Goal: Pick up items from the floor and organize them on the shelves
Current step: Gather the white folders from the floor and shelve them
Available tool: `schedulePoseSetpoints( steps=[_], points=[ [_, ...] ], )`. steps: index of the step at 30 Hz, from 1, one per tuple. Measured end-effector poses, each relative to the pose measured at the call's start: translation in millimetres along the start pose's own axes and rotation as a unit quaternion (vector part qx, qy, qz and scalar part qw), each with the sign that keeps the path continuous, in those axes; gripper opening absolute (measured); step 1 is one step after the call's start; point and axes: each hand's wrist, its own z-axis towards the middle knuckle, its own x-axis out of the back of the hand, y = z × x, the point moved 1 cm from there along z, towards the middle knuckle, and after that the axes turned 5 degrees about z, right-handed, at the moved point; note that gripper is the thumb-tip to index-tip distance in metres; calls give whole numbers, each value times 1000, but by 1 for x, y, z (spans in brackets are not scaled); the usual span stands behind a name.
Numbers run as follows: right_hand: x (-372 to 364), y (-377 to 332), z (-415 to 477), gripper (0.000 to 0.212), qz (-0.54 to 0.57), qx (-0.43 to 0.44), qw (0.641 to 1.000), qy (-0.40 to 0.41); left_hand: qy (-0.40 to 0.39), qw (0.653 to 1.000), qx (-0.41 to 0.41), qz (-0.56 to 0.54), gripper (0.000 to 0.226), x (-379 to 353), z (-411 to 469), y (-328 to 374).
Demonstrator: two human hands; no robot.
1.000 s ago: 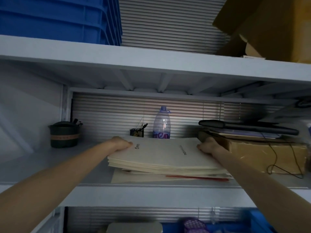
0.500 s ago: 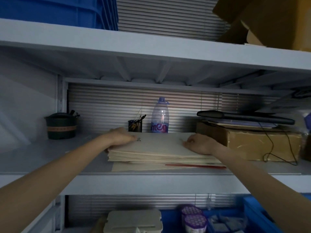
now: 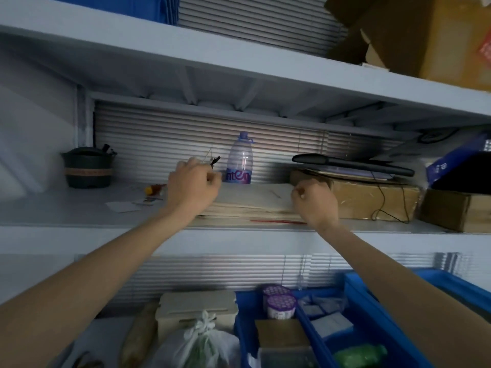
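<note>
From the head camera, a stack of cream paper folders (image 3: 255,200) lies flat on the middle shelf (image 3: 79,216), and everything else is placed from it. The left hand (image 3: 192,191) hangs at the stack's left end with fingers curled loosely inward; whether it touches the top folder cannot be told. The right hand (image 3: 314,201) sits at the stack's right front corner, fingers bent into a loose fist against the paper edges, gripping nothing that can be seen. A thin red strip (image 3: 276,221) shows under the stack's front edge. Directly behind the stack stands a clear water bottle (image 3: 240,159) with a purple label. Far to the stack's left is a dark round pot (image 3: 87,168); just left of it lie small scraps of paper (image 3: 125,206). Touching the stack's right side is a brown cardboard box (image 3: 372,197) with a black flat object (image 3: 353,166) on top. Below the stack, on the lower shelf, sit a blue bin (image 3: 372,314) and a tied white plastic bag (image 3: 202,341).
</note>
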Motion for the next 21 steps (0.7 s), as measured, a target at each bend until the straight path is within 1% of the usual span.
schedulePoseSetpoints(
  steps=[2, 4, 6, 8, 10, 11, 12, 14, 15, 17, 19, 21],
  points=[
    [11, -4, -23, 20, -6, 32, 999, 14, 36, 997, -63, -30, 27, 6, -17, 31],
    [25, -8, -49, 16, 25, 40, 999, 10, 35, 989, -115, -81, 24, 3, -42, 58],
    [38, -12, -75, 13, 70, 23, 997, 16, 21, 977, -164, -133, 22, -4, -70, 81],
    [49, -12, -103, 13, 90, -9, 996, 22, 9, 965, -198, -171, 22, -11, -101, 100],
    [51, -3, -135, 14, 102, -35, 994, 11, -24, 959, -207, -192, 23, -26, -135, 113],
    [48, 5, -151, 14, 108, -51, 993, -4, -54, 959, -199, -194, 23, -39, -154, 116],
    [42, 16, -167, 14, 115, -74, 990, -28, -94, 960, -180, -195, 21, -52, -173, 118],
    [21, 43, -202, 22, 117, -149, 976, -108, -188, 955, -124, -195, 17, -83, -211, 116],
    [7, 61, -219, 27, 118, -190, 963, -152, -233, 950, -93, -187, 16, -98, -229, 115],
    [-24, 98, -252, 30, 146, -282, 920, -229, -302, 937, -54, -164, 14, -123, -262, 113],
    [-50, 131, -283, 28, 219, -382, 855, -273, -361, 920, -29, -147, 14, -143, -289, 115],
    [-67, 155, -309, 26, 278, -481, 780, -287, -417, 901, 4, -122, 13, -161, -312, 120]
  ],
)
